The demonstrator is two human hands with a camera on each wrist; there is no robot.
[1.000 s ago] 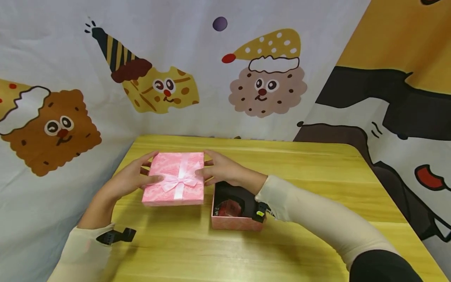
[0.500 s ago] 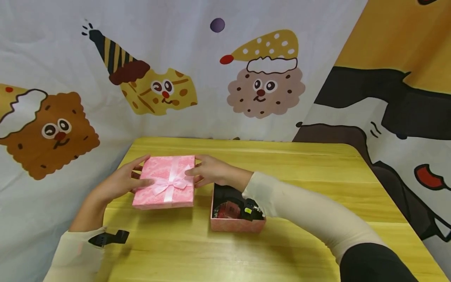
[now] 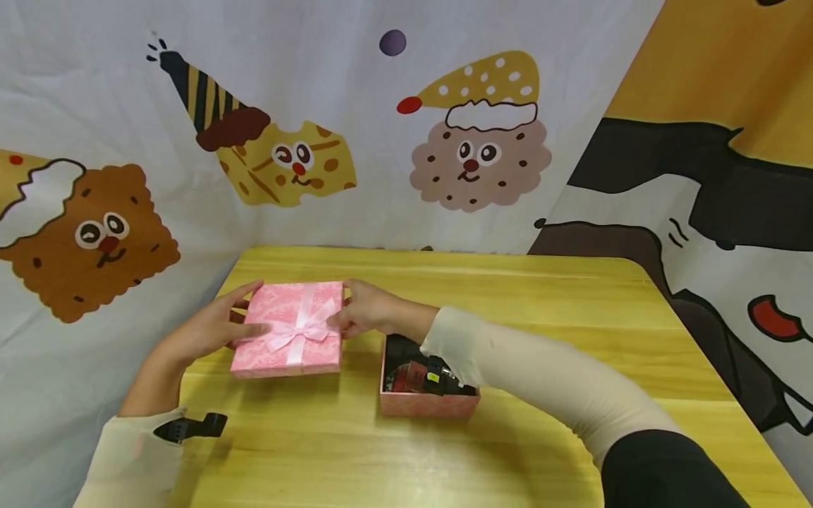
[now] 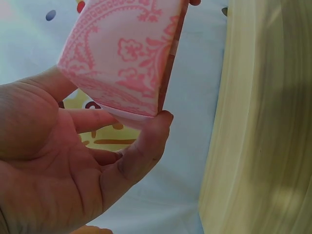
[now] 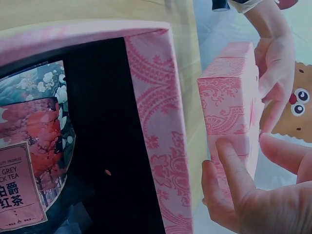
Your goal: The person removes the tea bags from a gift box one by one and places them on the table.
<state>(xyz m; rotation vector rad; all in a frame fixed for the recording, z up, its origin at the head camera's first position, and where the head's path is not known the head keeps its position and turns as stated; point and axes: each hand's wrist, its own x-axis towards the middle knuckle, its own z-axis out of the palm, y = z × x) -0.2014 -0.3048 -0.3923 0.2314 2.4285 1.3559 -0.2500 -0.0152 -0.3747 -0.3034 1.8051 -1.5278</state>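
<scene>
Both hands hold a pink patterned gift box lid (image 3: pixel 288 349) with a pale ribbon bow on top, above the left part of the table. My left hand (image 3: pixel 206 326) grips its left side, thumb on top and fingers at the edge. The right hand (image 3: pixel 371 308) pinches the opposite side, thumb by the bow; in the right wrist view its fingers (image 5: pixel 233 165) press the lid's side wall. To the right stands the uncovered pink box base (image 3: pixel 428 406), partly under my right wrist. Inside the black-lined base lies a tea packet (image 5: pixel 36 141) with a pink label.
The yellow wood-grain table (image 3: pixel 540 310) extends to the right and behind the box. A white curtain (image 3: pixel 375 226) printed with cartoon biscuits hangs along its back and left edges. A dark strap with a small camera (image 3: pixel 190 427) sits on the left wrist.
Both hands have carried the lid leftward, away from the box base, and slightly lower in the head view. The base has stayed in place on the table.
</scene>
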